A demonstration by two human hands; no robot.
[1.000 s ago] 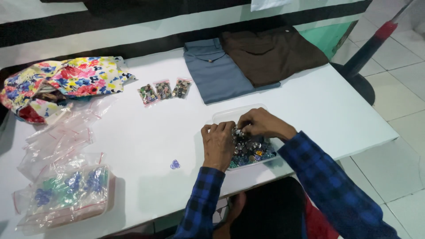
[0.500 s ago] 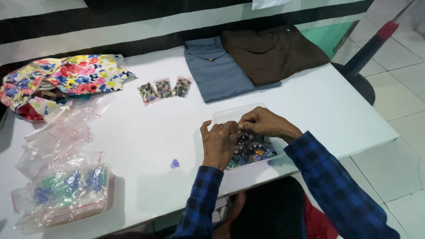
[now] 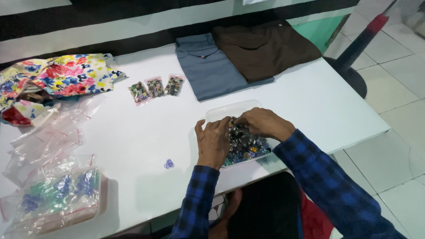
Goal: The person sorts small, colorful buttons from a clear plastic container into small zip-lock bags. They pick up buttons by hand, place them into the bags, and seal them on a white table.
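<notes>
My table [image 3: 133, 132] is white, with folded grey cloth [image 3: 208, 71] and brown cloth [image 3: 265, 48] at its far edge. Near me sits a clear tray [image 3: 221, 111] heaped with small buttons [image 3: 245, 146]. My left hand [image 3: 213, 142] rests curled on its near-left rim, grasping nothing that I can see; my right hand [image 3: 261, 124] pinches into the pile. I'd best steady the tray and lift few at once. Three small bags [image 3: 156, 87] hold buttons; a big bag [image 3: 57, 194] holds blue and green pieces.
</notes>
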